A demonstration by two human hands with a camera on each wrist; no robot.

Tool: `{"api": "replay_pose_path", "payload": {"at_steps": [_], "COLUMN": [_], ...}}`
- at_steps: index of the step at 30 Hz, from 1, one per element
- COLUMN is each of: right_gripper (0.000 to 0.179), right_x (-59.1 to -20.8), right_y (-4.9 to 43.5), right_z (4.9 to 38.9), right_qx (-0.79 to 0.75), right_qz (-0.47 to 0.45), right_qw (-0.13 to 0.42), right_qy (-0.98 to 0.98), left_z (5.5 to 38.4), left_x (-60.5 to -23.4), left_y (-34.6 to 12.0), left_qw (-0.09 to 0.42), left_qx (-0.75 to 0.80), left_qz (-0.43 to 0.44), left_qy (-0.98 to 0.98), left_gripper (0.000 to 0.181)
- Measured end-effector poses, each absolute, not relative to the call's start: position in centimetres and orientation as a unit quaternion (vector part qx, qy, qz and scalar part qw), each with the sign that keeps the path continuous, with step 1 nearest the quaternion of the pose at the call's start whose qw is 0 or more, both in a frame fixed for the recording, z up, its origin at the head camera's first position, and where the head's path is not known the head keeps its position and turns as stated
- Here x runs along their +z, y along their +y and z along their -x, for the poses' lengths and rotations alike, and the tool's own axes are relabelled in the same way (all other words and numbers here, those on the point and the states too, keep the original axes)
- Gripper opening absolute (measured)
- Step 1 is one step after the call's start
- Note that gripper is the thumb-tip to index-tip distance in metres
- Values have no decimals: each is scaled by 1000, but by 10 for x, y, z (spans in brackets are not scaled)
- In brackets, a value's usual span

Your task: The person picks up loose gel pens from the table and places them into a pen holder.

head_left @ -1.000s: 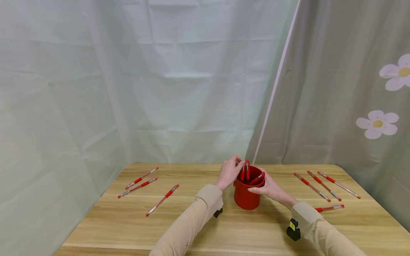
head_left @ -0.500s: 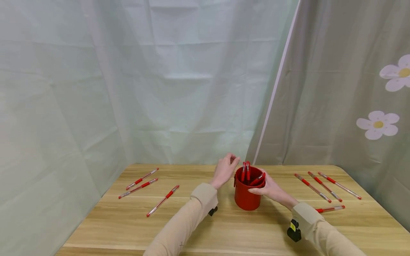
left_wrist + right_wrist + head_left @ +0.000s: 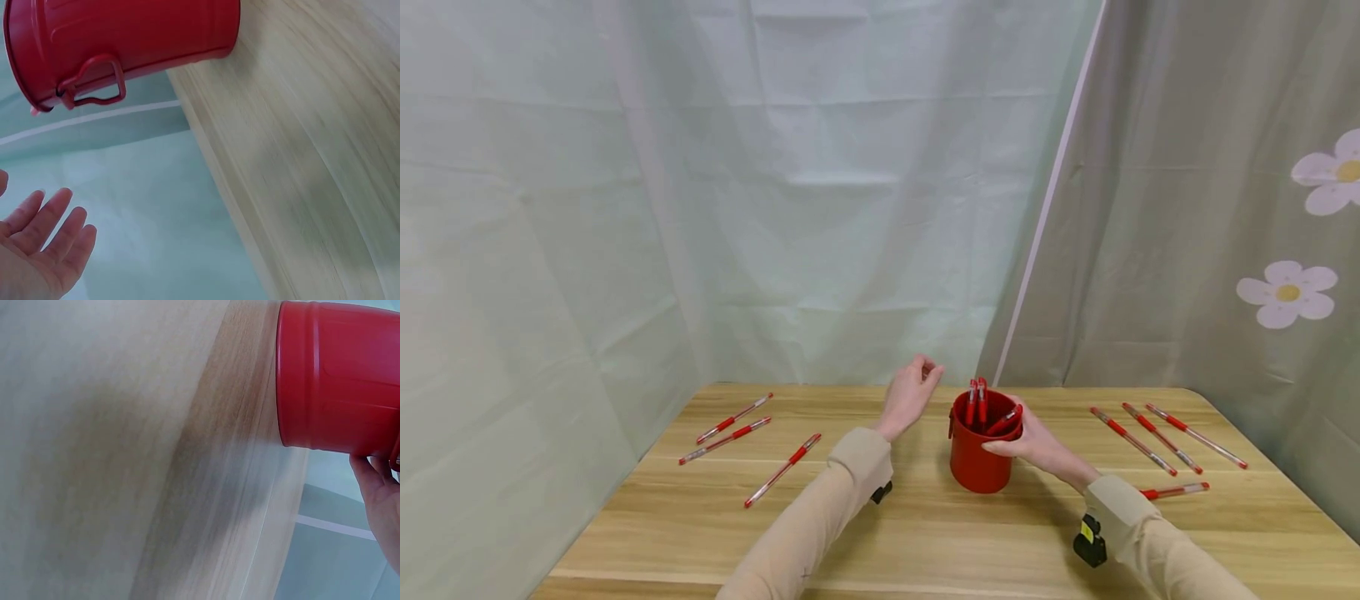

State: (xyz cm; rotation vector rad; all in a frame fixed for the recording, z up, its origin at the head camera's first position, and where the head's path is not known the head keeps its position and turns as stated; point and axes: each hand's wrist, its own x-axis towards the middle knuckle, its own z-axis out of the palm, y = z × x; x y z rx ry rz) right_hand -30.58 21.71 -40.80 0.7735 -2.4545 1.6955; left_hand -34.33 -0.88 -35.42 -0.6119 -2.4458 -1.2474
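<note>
A red bucket (image 3: 981,468) with a small side handle (image 3: 100,81) stands upright on the wooden table, holding several red pens (image 3: 976,404). Two of these pens stand nearly upright and one leans to the right. Wrapped round the bucket's right side near the rim, my right hand (image 3: 1039,442) has its thumb in front and its fingers mostly hidden behind. My left hand (image 3: 910,398) hovers in the air left of the bucket, apart from it. In the left wrist view its fingers (image 3: 47,228) are loosely bent with nothing in them.
On the table's left lie several red pens, the nearest one (image 3: 782,471) slanting. More lie on the right, including one pen (image 3: 1176,490) partly hidden by the right sleeve (image 3: 1120,504). A pale curtain (image 3: 850,208) hangs behind the table's back edge.
My left hand has let go of a pen at the bucket and moved away to the left. The right hand and bucket stay in place.
</note>
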Motion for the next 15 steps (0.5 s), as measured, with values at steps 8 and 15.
{"api": "replay_pose_path", "payload": {"at_steps": [8,15], "right_gripper": [72,71], "right_x": [-404,-409], "right_y": [216,219], "right_z": [302,307], "right_qx": [551,554], "right_qz": [-251,-250], "right_qw": [22,16], "right_qy": [-796,-794], "left_z": [344,339], "left_x": [-355,-353], "left_y": [-20,-26], "left_qw": [164,161], "left_qx": [-420,-410], "left_qz": [208,213], "left_qy": [-868,-872], "left_gripper": [24,23]}}
